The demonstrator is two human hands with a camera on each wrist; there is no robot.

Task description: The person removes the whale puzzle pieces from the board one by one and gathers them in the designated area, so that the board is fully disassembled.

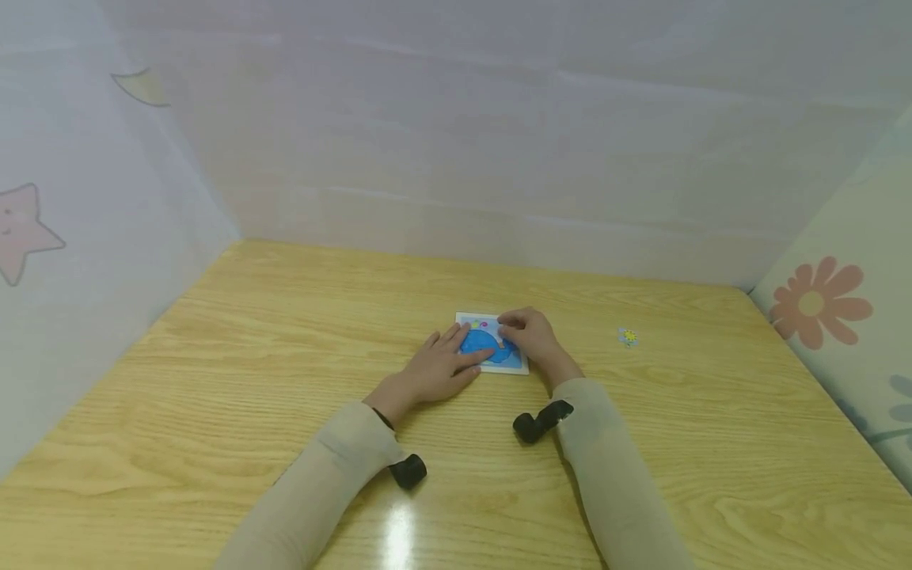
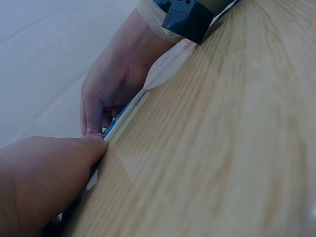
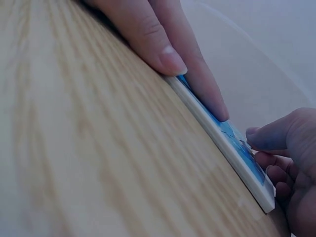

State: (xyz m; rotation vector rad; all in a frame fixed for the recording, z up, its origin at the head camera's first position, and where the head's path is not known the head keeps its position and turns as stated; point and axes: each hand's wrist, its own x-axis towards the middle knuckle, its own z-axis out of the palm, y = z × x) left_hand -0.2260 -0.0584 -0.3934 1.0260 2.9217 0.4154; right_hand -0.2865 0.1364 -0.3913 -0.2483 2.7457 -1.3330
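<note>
A small flat puzzle (image 1: 514, 366) with a white border and a blue animal picture lies on the wooden table. Across its left side my left hand (image 1: 438, 368) rests with spread, straight fingers; the thumb reaches the near edge. At the right side, my right hand (image 1: 533, 339) has its fingers curled and pinches a small puzzle piece at the picture's surface, mostly hidden by the fingers. The right wrist view shows the right thumb (image 3: 269, 138) low over the puzzle's blue face (image 3: 237, 143), other fingers bent beside the edge. A loose puzzle piece (image 1: 628, 336) with a yellow flower lies farther right.
The wooden table (image 1: 442, 491) runs back to a pale hanging cloth (image 1: 456, 142). Cloth with a star (image 1: 27, 232) stands on the left, and cloth with a flower (image 1: 819, 303) on the right. Black wrist cameras (image 1: 408, 472) sit at both sleeves.
</note>
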